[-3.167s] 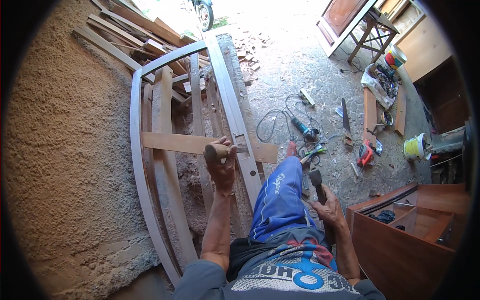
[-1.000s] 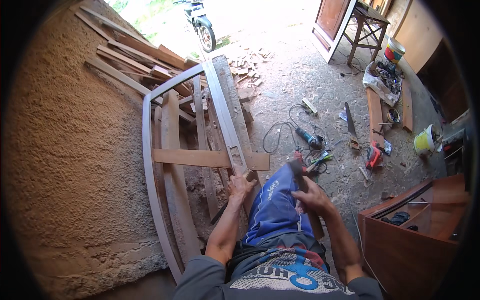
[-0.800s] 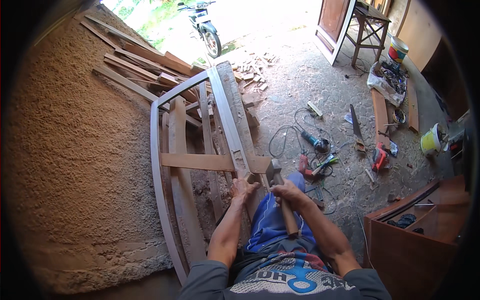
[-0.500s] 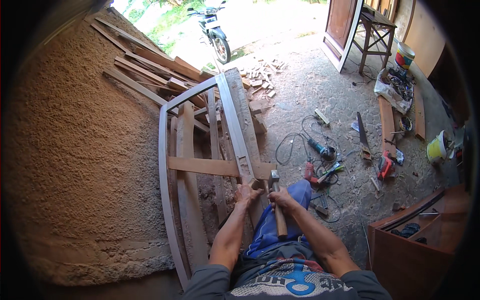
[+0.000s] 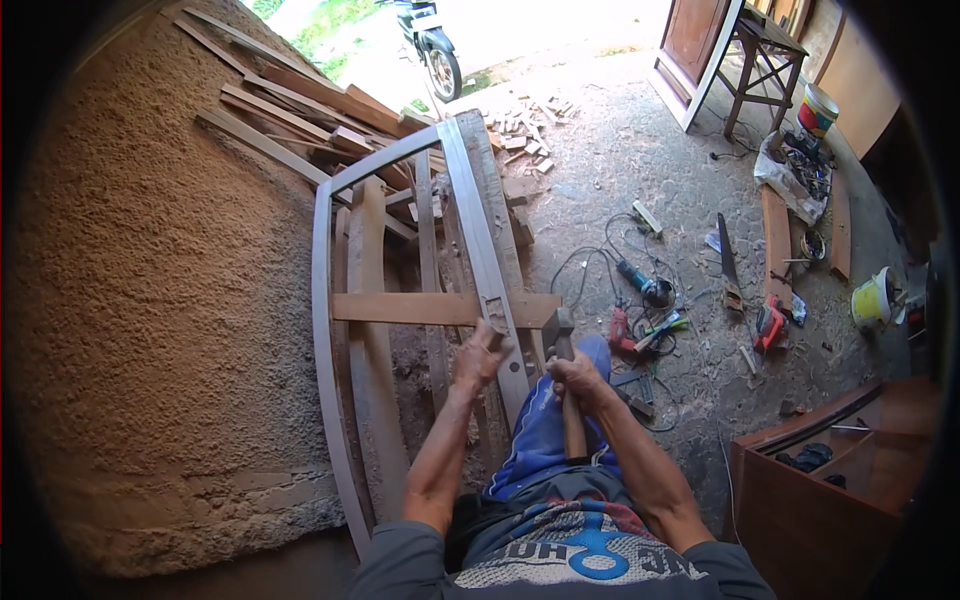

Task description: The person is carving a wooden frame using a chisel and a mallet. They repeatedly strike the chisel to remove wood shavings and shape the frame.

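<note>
My left hand (image 5: 474,362) grips a short wooden piece (image 5: 490,336) at the long pale rail of a curved-top frame (image 5: 470,220), just below its cut recess (image 5: 493,308). A round hole shows lower on that rail. My right hand (image 5: 577,373) is closed around the handle of a hammer (image 5: 559,325), whose head points away from me, to the right of the rail. Beneath the rail a light board (image 5: 398,308) crosses loose planks (image 5: 368,260).
A rough wall (image 5: 170,330) and stacked lumber (image 5: 285,120) are at left. On the floor lie an angle grinder (image 5: 645,285), red drill (image 5: 622,332), handsaw (image 5: 726,262), red power tool (image 5: 769,325) and offcuts. A wooden cabinet (image 5: 780,510) is lower right, a motorbike (image 5: 435,55) beyond.
Since 3.2 seconds ago my left hand has lowered the wooden piece onto the rail, and the hammer in my right hand has moved left and forward, beside it. The view has shifted.
</note>
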A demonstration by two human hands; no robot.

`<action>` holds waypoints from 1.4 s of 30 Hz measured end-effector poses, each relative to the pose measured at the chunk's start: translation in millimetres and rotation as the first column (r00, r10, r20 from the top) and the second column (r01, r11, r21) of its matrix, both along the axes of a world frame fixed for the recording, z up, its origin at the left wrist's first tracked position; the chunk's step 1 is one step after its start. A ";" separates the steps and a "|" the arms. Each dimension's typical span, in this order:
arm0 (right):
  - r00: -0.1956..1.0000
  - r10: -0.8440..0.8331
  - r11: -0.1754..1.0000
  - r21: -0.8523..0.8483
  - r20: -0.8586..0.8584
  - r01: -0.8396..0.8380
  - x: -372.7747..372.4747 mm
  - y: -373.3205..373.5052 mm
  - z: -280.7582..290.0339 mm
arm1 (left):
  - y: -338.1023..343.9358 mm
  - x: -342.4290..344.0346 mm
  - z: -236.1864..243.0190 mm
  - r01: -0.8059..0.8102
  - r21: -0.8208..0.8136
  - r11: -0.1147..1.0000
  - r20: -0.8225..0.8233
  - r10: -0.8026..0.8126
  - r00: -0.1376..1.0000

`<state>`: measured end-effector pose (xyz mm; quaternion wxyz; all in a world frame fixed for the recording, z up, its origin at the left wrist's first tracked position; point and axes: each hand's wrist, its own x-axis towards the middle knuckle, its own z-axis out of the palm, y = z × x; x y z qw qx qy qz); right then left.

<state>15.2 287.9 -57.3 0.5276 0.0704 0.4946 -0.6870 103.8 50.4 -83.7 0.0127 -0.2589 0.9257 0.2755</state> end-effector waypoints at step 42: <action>-0.079 0.064 0.993 0.055 -0.995 0.108 -57.3 -41.3 281.5 | -44.1 -127.4 63.6 0.042 0.445 0.895 -0.713 0.325 0.621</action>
